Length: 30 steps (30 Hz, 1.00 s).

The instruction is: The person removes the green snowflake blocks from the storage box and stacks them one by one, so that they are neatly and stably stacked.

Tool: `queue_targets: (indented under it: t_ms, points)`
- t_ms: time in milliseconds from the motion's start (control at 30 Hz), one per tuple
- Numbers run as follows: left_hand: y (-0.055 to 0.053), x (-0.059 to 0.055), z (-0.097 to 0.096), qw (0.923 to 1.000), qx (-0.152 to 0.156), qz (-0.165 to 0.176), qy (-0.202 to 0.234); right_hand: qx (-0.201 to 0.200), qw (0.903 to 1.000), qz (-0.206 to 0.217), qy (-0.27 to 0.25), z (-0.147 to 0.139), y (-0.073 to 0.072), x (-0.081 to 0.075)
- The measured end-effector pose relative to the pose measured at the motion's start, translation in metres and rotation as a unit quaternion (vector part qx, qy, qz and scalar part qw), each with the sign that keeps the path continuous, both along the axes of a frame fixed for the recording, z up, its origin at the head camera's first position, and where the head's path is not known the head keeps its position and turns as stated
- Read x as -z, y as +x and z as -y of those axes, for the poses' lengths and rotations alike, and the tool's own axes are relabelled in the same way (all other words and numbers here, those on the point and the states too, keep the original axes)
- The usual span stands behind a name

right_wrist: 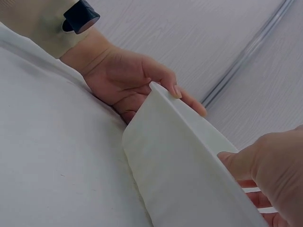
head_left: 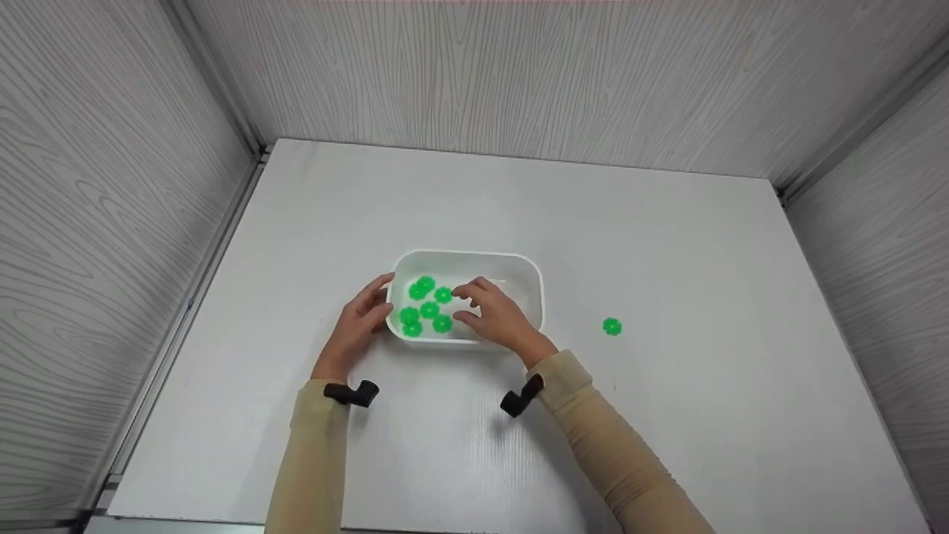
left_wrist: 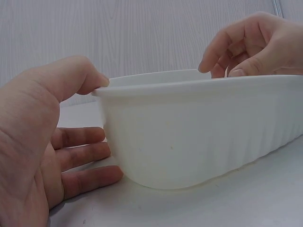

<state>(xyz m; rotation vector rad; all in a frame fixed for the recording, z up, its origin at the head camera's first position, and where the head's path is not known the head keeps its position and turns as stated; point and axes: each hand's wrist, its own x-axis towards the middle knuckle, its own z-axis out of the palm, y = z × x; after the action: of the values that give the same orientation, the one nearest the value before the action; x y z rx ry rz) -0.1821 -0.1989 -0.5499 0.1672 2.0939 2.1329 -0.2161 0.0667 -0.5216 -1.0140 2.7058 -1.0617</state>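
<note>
A white plastic bin (head_left: pixel 467 341) stands on the table with several green flower-shaped pieces (head_left: pixel 429 310) in its left half. My left hand (head_left: pixel 359 319) rests on the bin's left end. In the left wrist view its thumb (left_wrist: pixel 85 78) lies on the rim while the fairly straight fingers touch the outer wall. Over the middle of the bin is my right hand (head_left: pixel 495 315), thumb and forefinger apart, nothing visible between them. Its fingertips are close to two of the green pieces. The right wrist view shows both hands at the bin, whose inside is hidden there.
One more green flower-shaped piece (head_left: pixel 612 326) lies alone on the white table (head_left: pixel 667 415), to the right of the bin. Wood-grain panels (head_left: pixel 519 81) rise behind the table and along both sides.
</note>
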Motion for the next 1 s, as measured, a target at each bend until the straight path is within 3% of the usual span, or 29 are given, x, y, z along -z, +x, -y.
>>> queue_targets:
  t_ms: [200, 433, 733, 1000]
  points:
    - [-0.006, 0.018, 0.002, 0.9998, -0.017, 0.004, -0.003, 0.007, 0.9978, 0.051, 0.041, 0.008, -0.005, 0.001]
    - [-0.007, 0.022, 0.001, 0.9995, -0.029, -0.01, -0.013, 0.011, 0.992, 0.088, 0.09, 0.018, -0.011, 0.003]
    - [-0.007, 0.02, 0.0, 0.9995, -0.019, 0.014, 0.019, 0.012, 0.987, 0.076, 0.141, 0.025, -0.012, 0.008]
    - [-0.007, 0.021, 0.001, 0.9998, -0.015, 0.002, 0.01, 0.001, 0.9834, 0.061, 0.171, 0.028, -0.014, 0.011]
